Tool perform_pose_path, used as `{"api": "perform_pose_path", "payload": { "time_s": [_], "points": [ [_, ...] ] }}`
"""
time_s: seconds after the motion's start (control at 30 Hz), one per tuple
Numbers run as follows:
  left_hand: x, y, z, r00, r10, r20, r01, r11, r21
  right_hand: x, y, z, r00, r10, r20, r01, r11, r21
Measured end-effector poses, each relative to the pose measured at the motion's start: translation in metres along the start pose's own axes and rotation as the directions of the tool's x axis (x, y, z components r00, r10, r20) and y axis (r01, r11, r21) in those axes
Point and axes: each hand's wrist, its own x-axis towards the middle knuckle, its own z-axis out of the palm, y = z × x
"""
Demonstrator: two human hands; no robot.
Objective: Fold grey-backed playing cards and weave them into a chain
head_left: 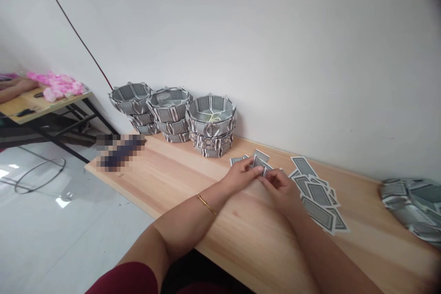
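A pale wooden table (pixel 241 239) stands against a white wall (pixel 275 32) above a glossy floor (pixel 51 229). Near its back edge, the left hand (pixel 241 175) and right hand (pixel 280 188) both pinch a folded card (pixel 262 163). Its long axis seems to run along that edge. Loose cards (pixel 319 195) lie just right, and card bowls (pixel 211 124) are stacked toward the back left corner.
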Motion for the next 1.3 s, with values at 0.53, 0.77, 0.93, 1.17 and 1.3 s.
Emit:
{"api": "perform_pose_path", "payload": {
  "time_s": [0.53, 0.77, 0.93, 1.17, 1.3],
  "points": [
    [0.006, 0.005, -0.009, 0.989, -0.041, -0.141, -0.009, 0.942, -0.335, 0.001, -0.006, -0.002, 0.989, 0.075, -0.126, -0.064, 0.994, 0.084],
    [0.013, 0.005, -0.019, 0.974, -0.045, -0.223, -0.054, 0.906, -0.419, 0.004, -0.011, -0.007, 0.945, 0.139, -0.297, -0.107, 0.987, 0.120],
    [0.009, 0.009, -0.017, 0.991, -0.118, -0.066, 0.052, 0.786, -0.617, 0.004, -0.007, -0.005, 0.950, 0.150, -0.273, -0.113, 0.983, 0.147],
    [0.001, 0.004, -0.012, 0.948, -0.155, 0.279, 0.291, 0.777, -0.559, 0.004, 0.001, -0.001, 0.994, -0.084, -0.073, 0.095, 0.981, 0.170],
    [-0.002, 0.006, -0.012, 0.921, -0.134, 0.366, 0.317, 0.803, -0.504, 0.003, -0.002, -0.003, 0.965, -0.254, 0.057, 0.251, 0.966, 0.060]
  ]
}}
